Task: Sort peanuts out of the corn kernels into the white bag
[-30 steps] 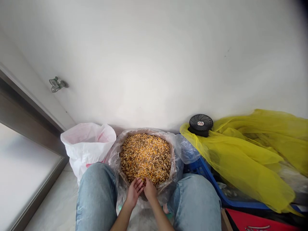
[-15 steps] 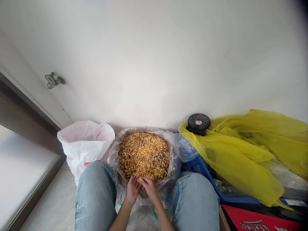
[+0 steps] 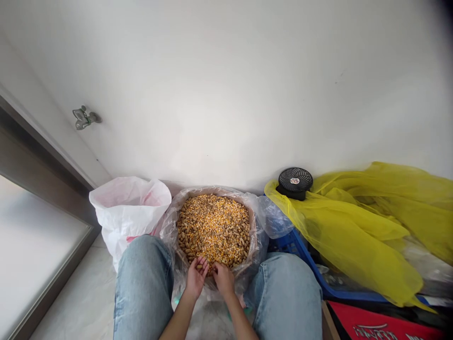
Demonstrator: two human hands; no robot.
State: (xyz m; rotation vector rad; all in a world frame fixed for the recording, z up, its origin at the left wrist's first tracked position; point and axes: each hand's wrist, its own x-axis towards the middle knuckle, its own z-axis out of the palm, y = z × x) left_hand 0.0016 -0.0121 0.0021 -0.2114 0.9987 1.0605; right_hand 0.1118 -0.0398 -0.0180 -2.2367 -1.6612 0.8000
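Note:
Peanuts in their shells and yellow corn kernels (image 3: 214,226) fill a container lined with a clear plastic bag (image 3: 170,226) between my knees. My left hand (image 3: 196,279) is at the near rim, palm turned up and fingers curled around what looks like an unshelled peanut (image 3: 200,267). Just right of it, my right hand (image 3: 222,279) has its fingers bent down onto the near edge of the mix. Its fingertips are pressed together; what they pinch, if anything, is hidden.
An open white sack (image 3: 130,212) stands at left. On the right, yellow netting (image 3: 347,241) drapes over a blue crate (image 3: 314,269), with a small black fan (image 3: 294,183) on top. A red printed box (image 3: 382,323) is at lower right. Behind is a white wall with a tap (image 3: 85,117).
My hands were touching at the fingertips and have now parted slightly. The right fingers have dropped toward the mix, while the left palm has turned up more. The view has shifted slightly.

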